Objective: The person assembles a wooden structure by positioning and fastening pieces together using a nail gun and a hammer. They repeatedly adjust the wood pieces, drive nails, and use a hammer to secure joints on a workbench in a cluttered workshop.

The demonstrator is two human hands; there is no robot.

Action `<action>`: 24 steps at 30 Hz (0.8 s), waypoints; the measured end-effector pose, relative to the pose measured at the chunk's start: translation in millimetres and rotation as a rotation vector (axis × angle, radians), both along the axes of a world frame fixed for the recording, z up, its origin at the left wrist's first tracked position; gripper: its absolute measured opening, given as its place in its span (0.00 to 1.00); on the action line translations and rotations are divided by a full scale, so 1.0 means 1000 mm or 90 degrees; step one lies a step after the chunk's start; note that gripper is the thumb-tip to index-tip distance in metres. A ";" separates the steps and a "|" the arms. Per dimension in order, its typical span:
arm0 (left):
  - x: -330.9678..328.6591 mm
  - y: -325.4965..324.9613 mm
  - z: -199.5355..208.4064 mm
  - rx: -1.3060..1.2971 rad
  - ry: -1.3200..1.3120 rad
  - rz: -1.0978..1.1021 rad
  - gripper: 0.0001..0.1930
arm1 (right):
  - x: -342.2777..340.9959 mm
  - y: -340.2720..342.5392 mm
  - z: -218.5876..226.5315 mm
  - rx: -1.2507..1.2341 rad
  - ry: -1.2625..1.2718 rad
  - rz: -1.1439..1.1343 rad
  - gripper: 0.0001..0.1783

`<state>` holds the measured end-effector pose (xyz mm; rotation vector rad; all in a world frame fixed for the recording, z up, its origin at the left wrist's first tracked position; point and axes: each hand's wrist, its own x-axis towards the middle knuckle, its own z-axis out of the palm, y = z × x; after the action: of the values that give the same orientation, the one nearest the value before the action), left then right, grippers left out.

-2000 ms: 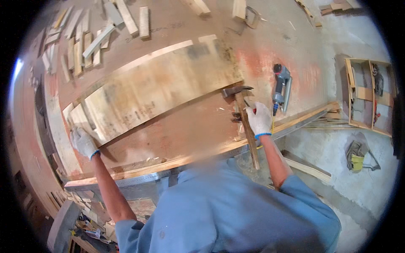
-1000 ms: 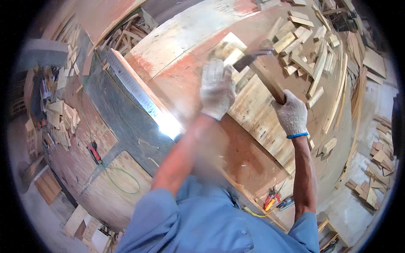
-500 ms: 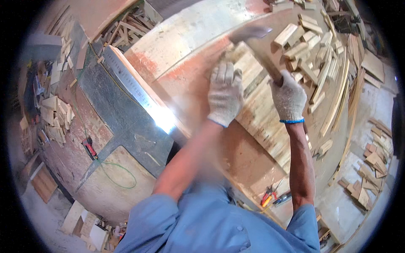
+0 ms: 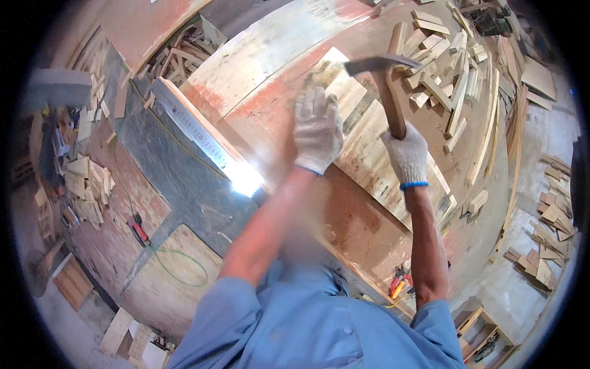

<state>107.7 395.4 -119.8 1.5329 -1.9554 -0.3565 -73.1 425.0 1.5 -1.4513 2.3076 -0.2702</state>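
My right hand, in a pale knit glove with a blue cuff edge, is wrapped round the wooden handle of a claw hammer. The hammer's dark metal head is raised over the far part of a panel of pale wooden boards, which lies on the reddish worktable. At the panel's left edge rests my left hand, gloved too, with its fingers stretched out toward the far end. Whether its fingertips press on the wood cannot be made out. The boards carry dark stains and uneven ends.
Several loose wood offcuts lie to the far right. A metal straightedge with scale marks runs along a ledge at left. Red-handled pliers lie near my body. A red and black tool with a green cord sits at lower left.
The hammer's handle has swung more upright, and its head, blurred before, now shows sharply. Both hands appear slightly further left, along with the boards and a small shift of the whole view.
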 end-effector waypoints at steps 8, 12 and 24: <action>0.096 -0.176 -0.005 -0.055 -0.300 0.149 0.17 | -0.065 0.187 -0.018 0.050 -0.135 -0.308 0.14; 0.120 -0.176 0.045 0.172 -0.200 0.057 0.28 | -0.086 0.305 0.003 0.026 -0.235 -0.545 0.11; 0.067 0.005 0.037 0.117 -0.342 -0.383 0.41 | -0.182 0.612 -0.048 -0.061 -0.523 -0.984 0.12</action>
<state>174.2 400.6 -82.8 1.1885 -2.8801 -0.4045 -254.8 1036.5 -46.9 0.6608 2.0940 -1.0907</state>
